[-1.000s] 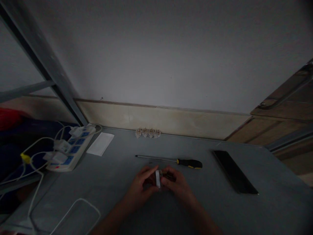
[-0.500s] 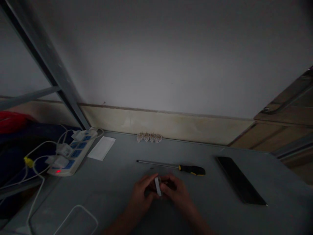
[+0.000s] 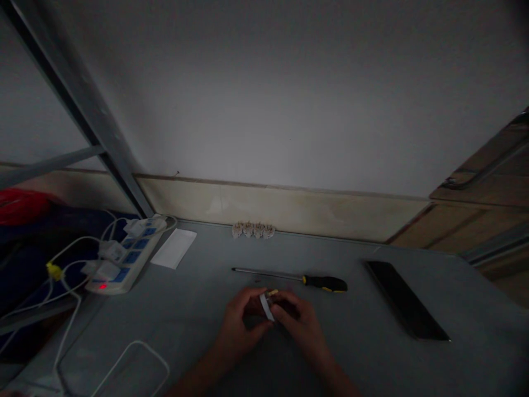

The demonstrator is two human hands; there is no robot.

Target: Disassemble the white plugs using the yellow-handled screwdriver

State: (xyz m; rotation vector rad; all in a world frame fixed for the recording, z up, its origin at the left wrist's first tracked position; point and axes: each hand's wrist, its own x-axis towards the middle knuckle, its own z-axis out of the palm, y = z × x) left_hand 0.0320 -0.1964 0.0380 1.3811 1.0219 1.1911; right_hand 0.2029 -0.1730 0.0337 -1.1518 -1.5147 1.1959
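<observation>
Near the table's front, my left hand [image 3: 242, 322] grips a small white flat-faced piece [image 3: 266, 306] between thumb and fingers. Brass-coloured metal shows on the piece's right side; its exact kind is too dark and small to tell. My right hand [image 3: 300, 322] pinches that same side, fingers bent around it, so part is covered. Just beyond the hands lies a screwdriver [image 3: 326, 284] with a black and yellow handle, its shaft pointing left. Several small pale pieces with metal prongs [image 3: 253, 229] stand in a row against the wall.
A dark flat slab [image 3: 407, 300] lies on the right of the grey table [image 3: 198, 298]. On the left are a white paper [image 3: 174, 249] and a power strip [image 3: 132, 256] with plugs, a red light and trailing white cables [image 3: 136, 344]. A metal post [image 3: 119, 171] rises behind.
Both hands have turned the small white piece slightly and raised it a little, so its brass-coloured metal now shows. The view has shifted slightly; other things lie as before.
</observation>
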